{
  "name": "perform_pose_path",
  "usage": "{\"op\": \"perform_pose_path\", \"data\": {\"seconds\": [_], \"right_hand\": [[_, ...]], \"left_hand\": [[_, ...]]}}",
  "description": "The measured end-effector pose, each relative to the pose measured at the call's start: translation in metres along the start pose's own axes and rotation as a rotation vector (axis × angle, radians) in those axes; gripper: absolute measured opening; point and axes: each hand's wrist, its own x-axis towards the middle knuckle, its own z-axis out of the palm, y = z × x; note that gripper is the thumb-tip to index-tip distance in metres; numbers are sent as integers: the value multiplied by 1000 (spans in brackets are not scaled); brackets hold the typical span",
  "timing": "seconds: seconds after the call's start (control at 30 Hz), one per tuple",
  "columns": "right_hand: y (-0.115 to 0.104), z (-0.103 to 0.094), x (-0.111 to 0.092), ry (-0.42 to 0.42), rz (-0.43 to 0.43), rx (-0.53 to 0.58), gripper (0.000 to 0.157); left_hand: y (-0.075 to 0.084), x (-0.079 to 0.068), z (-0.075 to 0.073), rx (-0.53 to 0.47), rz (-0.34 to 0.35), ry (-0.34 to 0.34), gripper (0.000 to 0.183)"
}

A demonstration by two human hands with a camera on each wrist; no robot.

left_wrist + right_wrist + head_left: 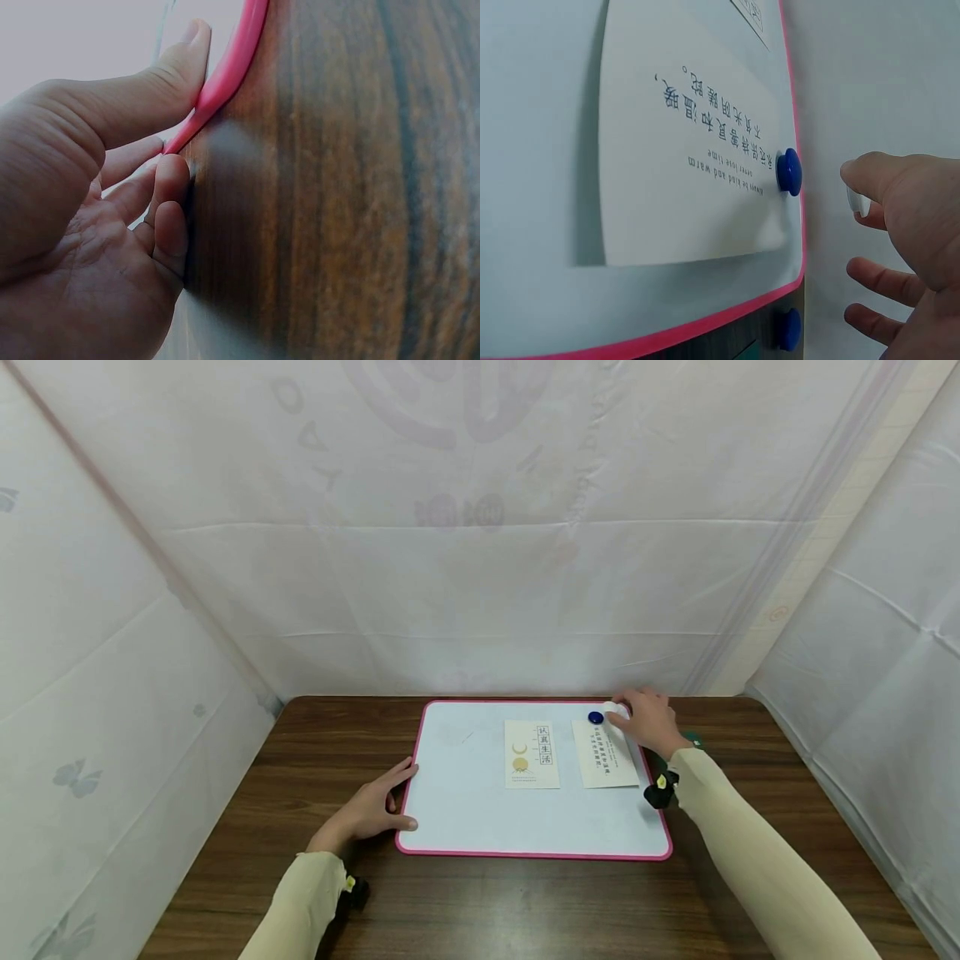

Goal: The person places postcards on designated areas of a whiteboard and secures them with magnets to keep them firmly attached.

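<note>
A whiteboard [465, 810] with a pink frame lies on the table. My left hand [367, 807] grips its left edge, the thumb on the board's face and the fingers at the frame [238, 64]. Two printed cards lie on the board: one with a moon picture [532, 754], and a text card [604, 760] to its right. A blue button magnet [596, 717] sits at the text card's top edge. Beside that magnet, my right hand [648, 722] pinches a small white magnet [857, 201] between thumb and finger, over the board's upper right corner.
The dark wooden table [480, 910] extends around the board. Another blue magnet [788, 330] and a green item [693, 740] are past the board's right edge. Pale cloth [465, 593] hangs behind the table and along both sides.
</note>
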Motion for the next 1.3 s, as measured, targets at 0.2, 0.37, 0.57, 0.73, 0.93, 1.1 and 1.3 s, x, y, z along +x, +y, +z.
{"op": "perform_pose_path", "data": {"seconds": [0.2, 0.37, 0.57, 0.73, 0.93, 1.1, 1.3], "right_hand": [[-6, 3, 1, -4, -1, -11, 40], [-11, 5, 4, -22, 4, -13, 42], [-16, 7, 6, -40, 6, -6, 43], [-22, 8, 8, -31, -10, -12, 42], [-27, 11, 10, -24, -10, -19, 40], [-32, 15, 11, -32, -17, -27, 39], [-42, 19, 11, -43, -25, -26, 38]], "left_hand": [[-1, 1, 1, 6, -4, 1, 93], [-2, 1, 1, 4, -7, 1, 93], [-2, 1, 0, 2, -2, -3, 93], [-2, 2, 0, 5, 5, -4, 93], [-2, 2, 1, 8, 8, -6, 93], [-2, 0, 0, 13, 14, -10, 93], [-1, 0, -1, 17, 11, -11, 93]]}}
